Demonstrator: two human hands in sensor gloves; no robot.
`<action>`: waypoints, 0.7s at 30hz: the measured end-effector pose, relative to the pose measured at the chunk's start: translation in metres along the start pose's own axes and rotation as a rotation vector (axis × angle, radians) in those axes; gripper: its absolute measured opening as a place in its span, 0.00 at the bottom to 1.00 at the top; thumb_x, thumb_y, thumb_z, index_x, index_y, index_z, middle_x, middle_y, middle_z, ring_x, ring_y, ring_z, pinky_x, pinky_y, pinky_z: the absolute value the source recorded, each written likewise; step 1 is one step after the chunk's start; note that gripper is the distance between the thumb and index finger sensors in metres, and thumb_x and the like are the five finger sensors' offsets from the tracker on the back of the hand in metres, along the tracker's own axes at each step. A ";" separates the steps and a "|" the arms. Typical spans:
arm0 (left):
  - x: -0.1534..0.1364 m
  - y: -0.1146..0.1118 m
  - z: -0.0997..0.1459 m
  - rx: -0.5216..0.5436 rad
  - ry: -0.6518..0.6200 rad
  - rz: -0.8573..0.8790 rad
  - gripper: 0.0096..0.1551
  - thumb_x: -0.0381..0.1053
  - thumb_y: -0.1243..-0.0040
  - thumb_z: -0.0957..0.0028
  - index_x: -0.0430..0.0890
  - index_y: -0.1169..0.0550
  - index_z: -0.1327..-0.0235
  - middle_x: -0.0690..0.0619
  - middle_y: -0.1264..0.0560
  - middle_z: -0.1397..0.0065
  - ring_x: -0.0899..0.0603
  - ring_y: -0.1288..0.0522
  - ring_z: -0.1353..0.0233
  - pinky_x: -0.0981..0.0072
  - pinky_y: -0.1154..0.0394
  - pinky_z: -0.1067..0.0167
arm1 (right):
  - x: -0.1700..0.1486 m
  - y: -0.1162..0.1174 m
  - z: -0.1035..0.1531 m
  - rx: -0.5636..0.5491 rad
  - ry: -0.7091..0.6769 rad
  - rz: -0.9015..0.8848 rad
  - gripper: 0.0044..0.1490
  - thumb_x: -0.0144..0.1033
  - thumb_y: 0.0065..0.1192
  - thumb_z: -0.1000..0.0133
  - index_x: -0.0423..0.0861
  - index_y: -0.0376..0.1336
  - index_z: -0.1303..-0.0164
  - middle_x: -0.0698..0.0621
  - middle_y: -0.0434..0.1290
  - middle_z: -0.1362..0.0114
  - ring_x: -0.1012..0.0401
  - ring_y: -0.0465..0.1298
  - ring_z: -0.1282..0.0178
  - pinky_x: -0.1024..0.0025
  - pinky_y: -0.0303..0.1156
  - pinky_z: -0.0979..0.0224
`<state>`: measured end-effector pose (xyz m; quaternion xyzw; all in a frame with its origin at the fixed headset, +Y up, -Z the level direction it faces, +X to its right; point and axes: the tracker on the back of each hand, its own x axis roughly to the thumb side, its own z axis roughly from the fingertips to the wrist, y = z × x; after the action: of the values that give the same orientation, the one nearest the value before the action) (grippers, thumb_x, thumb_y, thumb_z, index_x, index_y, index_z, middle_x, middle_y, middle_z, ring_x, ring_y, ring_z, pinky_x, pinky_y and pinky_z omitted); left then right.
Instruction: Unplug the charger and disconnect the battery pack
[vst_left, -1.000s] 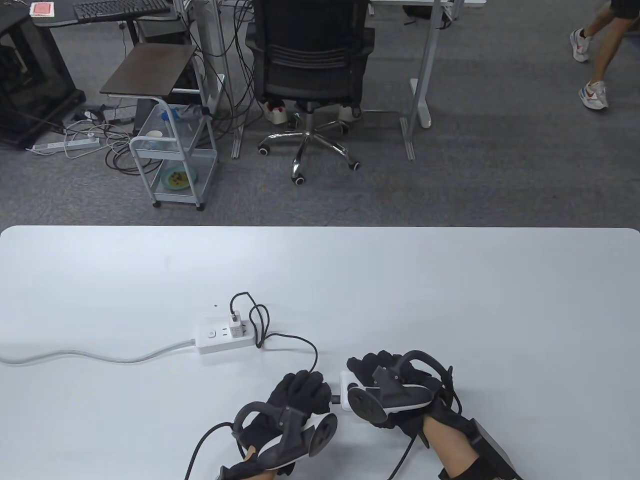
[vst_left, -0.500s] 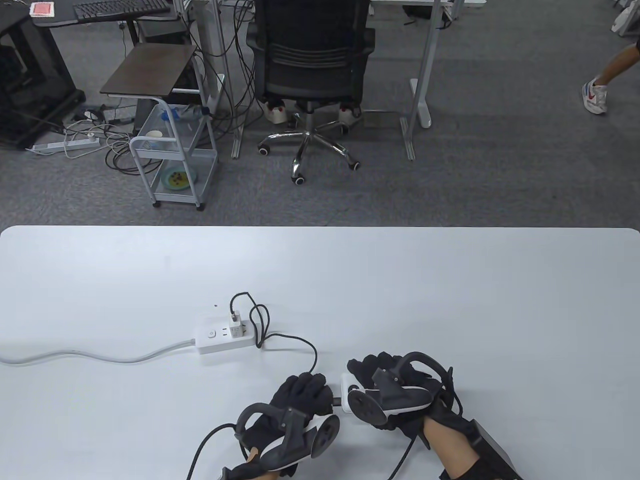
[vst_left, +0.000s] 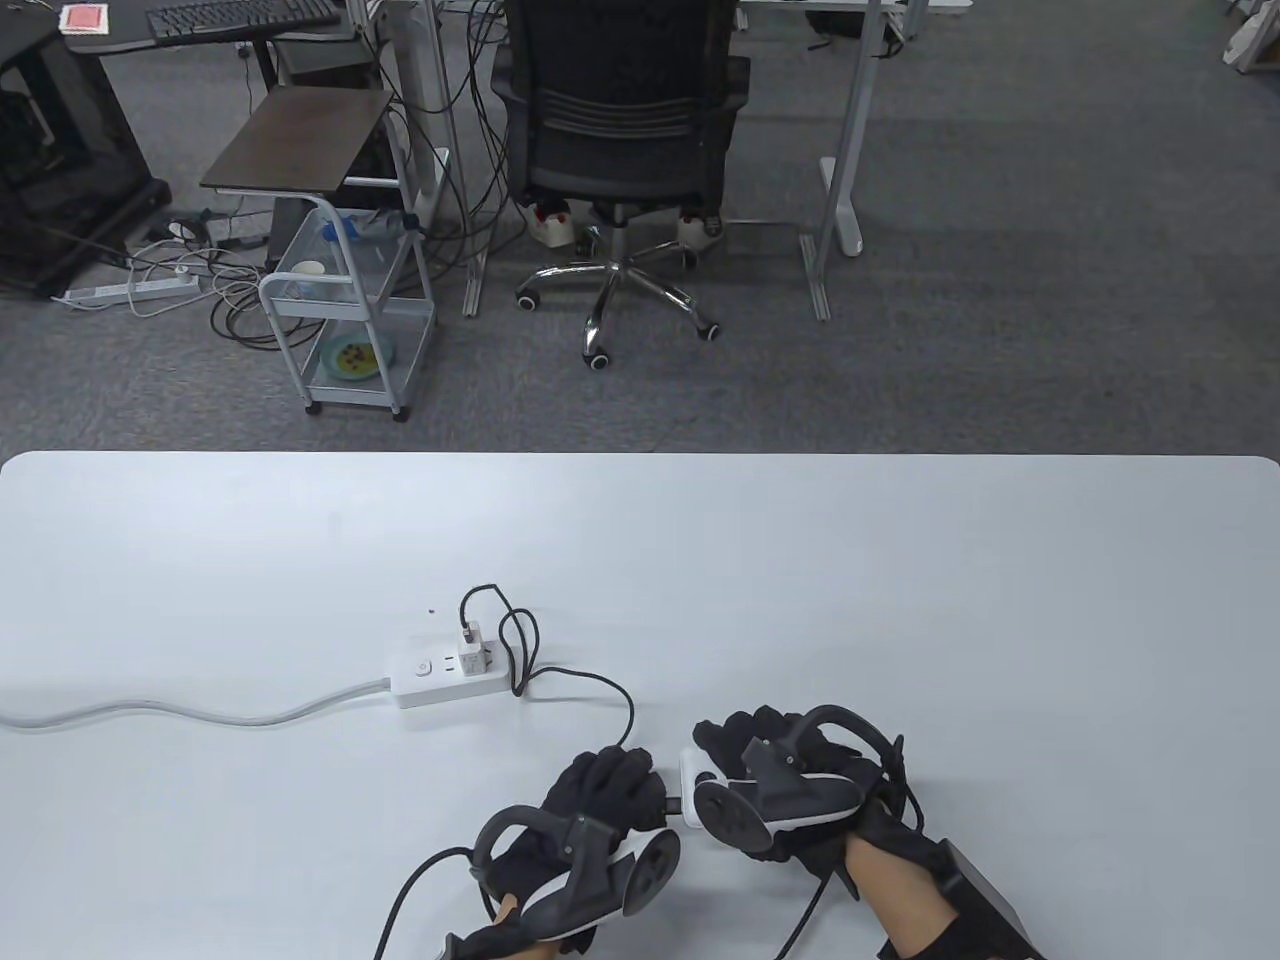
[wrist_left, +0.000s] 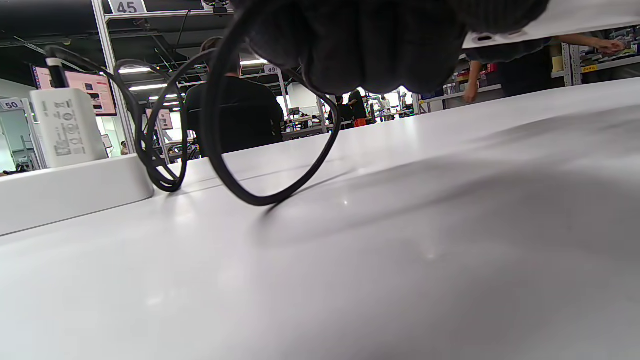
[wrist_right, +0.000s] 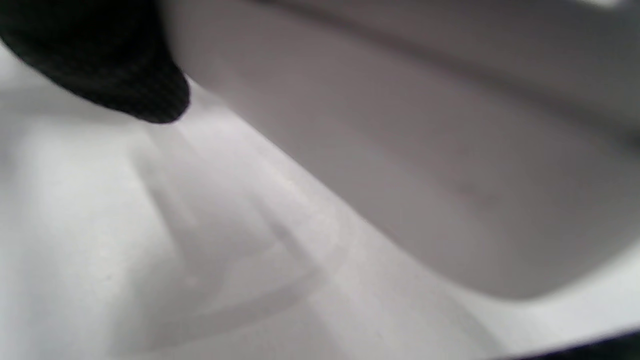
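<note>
A white power strip (vst_left: 440, 676) lies on the table with a white charger (vst_left: 472, 648) plugged into it. A black cable (vst_left: 600, 688) loops from the charger to my left hand (vst_left: 605, 795), which grips the cable's plug end (vst_left: 674, 801). The plug still meets the white battery pack (vst_left: 692, 772). My right hand (vst_left: 770, 775) holds the pack from above and hides most of it. The left wrist view shows the charger (wrist_left: 67, 125), the strip (wrist_left: 70, 192) and the cable loops (wrist_left: 270, 197). The right wrist view shows a blurred white surface and one black fingertip (wrist_right: 125, 75).
The strip's grey mains cord (vst_left: 180, 712) runs off the table's left edge. An office chair (vst_left: 620, 150) and a small cart (vst_left: 345, 330) stand on the floor beyond the table's far edge.
My left hand has shifted slightly towards me. My right hand and the pack have barely moved. The person walking at the far right has left the view.
</note>
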<state>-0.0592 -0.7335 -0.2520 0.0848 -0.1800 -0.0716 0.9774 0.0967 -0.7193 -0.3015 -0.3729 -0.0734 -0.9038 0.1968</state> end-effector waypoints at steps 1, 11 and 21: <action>0.000 0.000 0.000 0.000 0.001 -0.002 0.25 0.67 0.46 0.47 0.67 0.21 0.37 0.71 0.24 0.23 0.56 0.21 0.21 0.68 0.26 0.20 | 0.000 0.000 0.000 0.001 0.000 -0.002 0.75 0.71 0.63 0.61 0.37 0.39 0.17 0.28 0.53 0.16 0.31 0.62 0.25 0.40 0.68 0.27; 0.003 0.000 -0.001 -0.013 0.002 -0.002 0.24 0.67 0.45 0.48 0.67 0.19 0.40 0.72 0.23 0.25 0.57 0.20 0.22 0.69 0.25 0.21 | -0.001 0.003 0.000 0.021 0.002 -0.012 0.75 0.70 0.64 0.61 0.38 0.38 0.17 0.28 0.53 0.16 0.31 0.62 0.25 0.40 0.68 0.27; 0.007 0.003 -0.003 -0.010 0.042 0.006 0.22 0.65 0.43 0.48 0.66 0.17 0.42 0.71 0.21 0.27 0.56 0.18 0.24 0.68 0.23 0.22 | -0.003 0.000 0.002 0.018 0.020 -0.008 0.75 0.71 0.63 0.61 0.37 0.38 0.17 0.28 0.53 0.16 0.31 0.62 0.25 0.40 0.68 0.27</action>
<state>-0.0509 -0.7309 -0.2521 0.0807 -0.1592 -0.0676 0.9816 0.1002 -0.7177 -0.3026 -0.3616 -0.0811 -0.9077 0.1970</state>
